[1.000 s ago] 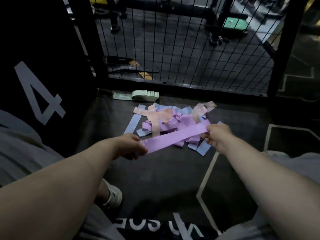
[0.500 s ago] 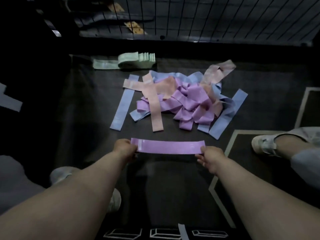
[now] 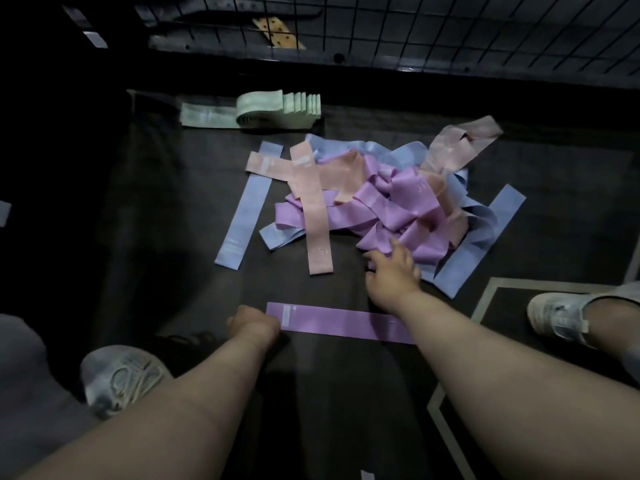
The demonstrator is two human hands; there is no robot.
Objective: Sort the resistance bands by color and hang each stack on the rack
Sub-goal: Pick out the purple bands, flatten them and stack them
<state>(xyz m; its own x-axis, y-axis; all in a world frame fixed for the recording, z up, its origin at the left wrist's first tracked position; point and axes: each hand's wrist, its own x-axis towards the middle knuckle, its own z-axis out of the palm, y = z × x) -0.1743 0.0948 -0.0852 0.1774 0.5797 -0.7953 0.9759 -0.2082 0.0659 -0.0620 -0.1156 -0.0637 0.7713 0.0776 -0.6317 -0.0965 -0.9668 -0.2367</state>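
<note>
One purple band lies flat on the dark floor just in front of me. My left hand sits at its left end with curled fingers, pinching that end. My right hand has reached forward to the near edge of the mixed pile, and its spread fingers touch a purple band there. The pile holds tangled purple, pink and blue bands. A pink band and a blue band lie straight on its left side. A folded stack of green bands lies behind the pile.
A black wire-mesh fence runs across the far side, on a dark base rail. My shoes are at the lower left and at the right. A grey painted line marks the floor at the right.
The purple band went from stretched in the air to lying flat on the floor. My right hand let go of its right end and moved forward onto the pile.
</note>
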